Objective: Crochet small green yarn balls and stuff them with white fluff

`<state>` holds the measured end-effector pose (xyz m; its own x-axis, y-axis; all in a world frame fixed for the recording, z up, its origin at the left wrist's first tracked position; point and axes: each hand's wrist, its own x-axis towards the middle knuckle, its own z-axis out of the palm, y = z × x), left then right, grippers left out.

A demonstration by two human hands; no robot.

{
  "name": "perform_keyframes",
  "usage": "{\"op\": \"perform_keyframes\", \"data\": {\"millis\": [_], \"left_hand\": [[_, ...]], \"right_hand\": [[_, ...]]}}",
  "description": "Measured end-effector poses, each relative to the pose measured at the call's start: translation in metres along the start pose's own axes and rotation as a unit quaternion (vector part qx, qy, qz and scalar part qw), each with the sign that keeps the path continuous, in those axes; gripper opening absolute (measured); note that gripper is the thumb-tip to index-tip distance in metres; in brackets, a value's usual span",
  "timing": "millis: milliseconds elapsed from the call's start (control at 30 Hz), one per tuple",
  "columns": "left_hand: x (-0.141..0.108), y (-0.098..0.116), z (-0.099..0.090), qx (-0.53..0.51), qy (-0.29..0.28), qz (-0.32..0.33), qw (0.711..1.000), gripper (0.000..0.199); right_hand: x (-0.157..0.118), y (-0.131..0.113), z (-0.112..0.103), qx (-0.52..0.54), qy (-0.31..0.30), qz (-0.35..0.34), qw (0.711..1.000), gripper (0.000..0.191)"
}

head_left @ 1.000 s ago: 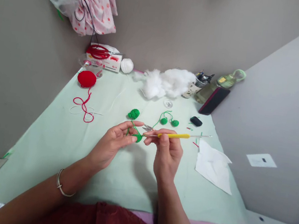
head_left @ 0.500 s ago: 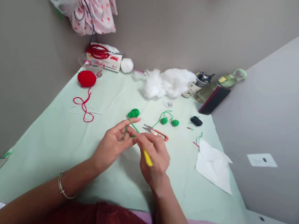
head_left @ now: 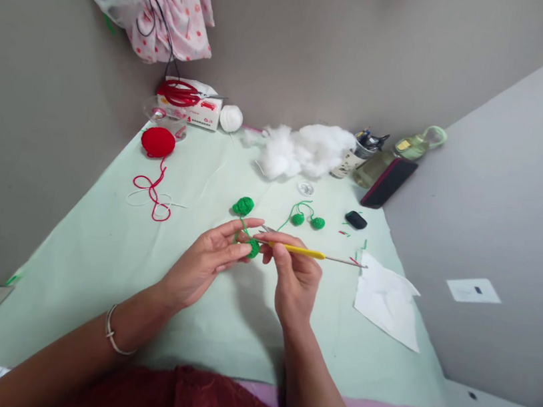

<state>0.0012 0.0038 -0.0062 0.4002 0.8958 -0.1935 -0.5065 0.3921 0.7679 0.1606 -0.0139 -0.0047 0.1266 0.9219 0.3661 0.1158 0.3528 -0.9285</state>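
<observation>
Between thumb and fingers, my left hand [head_left: 208, 255] pinches a small green crochet piece [head_left: 253, 249], with green yarn running over the index finger. That strand leads up to a green yarn ball [head_left: 243, 206] on the table just beyond. My right hand [head_left: 294, 277] grips a crochet hook [head_left: 312, 254] by its yellow handle; its working tip is at the green piece, and its thin metal end points right. Partly hidden behind my right fingers lie thread snips [head_left: 268, 230]. Two small green crocheted balls [head_left: 307, 221] with yarn tails rest a little farther back.
At left sit a red yarn ball [head_left: 157, 142] and loose red and white strands. Along the back are a white box [head_left: 208, 114], red scissors [head_left: 180, 93], white yarn [head_left: 231, 118], fibre stuffing [head_left: 304, 151], a pen cup [head_left: 351, 161], a bottle and a phone [head_left: 389, 183]. White paper [head_left: 389, 301] lies right.
My right hand has turned, so the hook now lies nearly level, pointing across to the right. The green crochet piece has come into view at my left fingertips.
</observation>
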Motion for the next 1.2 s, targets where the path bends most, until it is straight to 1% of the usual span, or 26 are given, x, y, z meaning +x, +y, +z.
{"op": "perform_keyframes", "data": {"millis": [33, 100, 133, 200, 233, 267, 300, 333, 367, 400, 467, 500, 567, 633, 733, 833, 900, 967, 1033, 1100, 1133, 1200], "left_hand": [[0.0, -0.001, 0.001, 0.007, 0.013, 0.008, 1.0, 0.041], [-0.001, -0.003, 0.003, 0.004, 0.034, 0.017, 0.999, 0.043], [-0.001, -0.003, 0.004, -0.007, 0.037, 0.012, 0.999, 0.044], [-0.001, -0.004, 0.003, -0.047, 0.029, -0.018, 0.998, 0.042], [0.0, -0.003, 0.002, -0.071, 0.017, -0.042, 0.996, 0.04], [0.001, -0.003, 0.001, -0.093, 0.006, -0.065, 0.994, 0.038], [0.001, -0.002, 0.0, -0.112, -0.002, -0.081, 0.99, 0.036], [0.002, -0.001, -0.002, -0.125, -0.007, -0.089, 0.988, 0.034], [0.003, 0.0, -0.003, -0.133, -0.008, -0.089, 0.987, 0.033], [0.003, 0.001, -0.004, -0.134, -0.006, -0.083, 0.988, 0.032], [0.004, 0.0, -0.005, -0.116, -0.007, -0.058, 0.991, 0.034], [0.004, 0.0, -0.005, -0.096, -0.01, -0.045, 0.994, 0.035], [0.003, -0.002, -0.004, -0.04, -0.011, -0.016, 0.999, 0.038], [0.003, -0.004, -0.003, 0.011, -0.014, -0.002, 1.0, 0.039], [0.003, -0.005, -0.003, 0.036, -0.021, 0.003, 0.999, 0.039], [0.003, -0.004, -0.003, 0.043, -0.005, 0.016, 0.999, 0.036], [0.002, -0.003, -0.003, 0.053, 0.007, 0.025, 0.998, 0.034], [0.001, -0.003, -0.004, 0.066, 0.016, 0.032, 0.997, 0.034], [0.0, -0.003, -0.004, 0.08, 0.031, 0.041, 0.995, 0.033], [-0.001, -0.004, -0.004, 0.091, 0.048, 0.05, 0.993, 0.032], [-0.001, -0.005, -0.003, 0.097, 0.057, 0.057, 0.992, 0.032], [-0.001, -0.007, -0.003, 0.11, 0.075, 0.075, 0.988, 0.034]], "right_hand": [[-0.001, 0.0, 0.001, -0.024, -0.001, -0.016, 1.0, 0.017], [-0.004, 0.003, 0.003, -0.092, -0.005, -0.086, 0.992, 0.019], [-0.005, 0.004, 0.003, -0.136, -0.009, -0.136, 0.981, 0.022], [-0.007, 0.006, 0.003, -0.213, -0.018, -0.226, 0.95, 0.029], [-0.008, 0.006, 0.003, -0.227, -0.017, -0.248, 0.942, 0.03], [-0.008, 0.006, 0.002, -0.22, -0.012, -0.245, 0.944, 0.03], [-0.007, 0.006, 0.0, -0.191, -0.001, -0.219, 0.957, 0.028], [-0.006, 0.005, -0.001, -0.142, 0.013, -0.176, 0.974, 0.025], [-0.004, 0.004, -0.002, -0.081, 0.027, -0.124, 0.989, 0.023], [-0.003, 0.003, -0.003, -0.019, 0.034, -0.074, 0.996, 0.021], [0.0, 0.001, -0.004, 0.067, 0.021, -0.003, 0.998, 0.019], [0.001, 0.001, -0.004, 0.081, 0.006, 0.016, 0.997, 0.018], [0.001, 0.001, -0.003, 0.065, -0.019, 0.036, 0.997, 0.015], [0.002, 0.001, -0.003, 0.052, -0.018, 0.047, 0.997, 0.014], [0.004, 0.002, -0.005, 0.092, -0.006, 0.06, 0.994, 0.016], [0.005, 0.002, -0.007, 0.126, -0.01, 0.065, 0.99, 0.018], [0.005, 0.001, -0.007, 0.121, -0.016, 0.055, 0.991, 0.02], [0.003, -0.001, -0.008, 0.092, -0.019, 0.037, 0.995, 0.02], [0.001, -0.004, -0.008, 0.039, -0.021, 0.011, 0.999, 0.021], [-0.001, -0.006, -0.008, -0.04, -0.029, -0.037, 0.998, 0.022], [-0.002, -0.006, -0.007, -0.086, -0.037, -0.073, 0.993, 0.022], [-0.004, -0.004, -0.006, -0.169, -0.051, -0.156, 0.972, 0.023]]}}
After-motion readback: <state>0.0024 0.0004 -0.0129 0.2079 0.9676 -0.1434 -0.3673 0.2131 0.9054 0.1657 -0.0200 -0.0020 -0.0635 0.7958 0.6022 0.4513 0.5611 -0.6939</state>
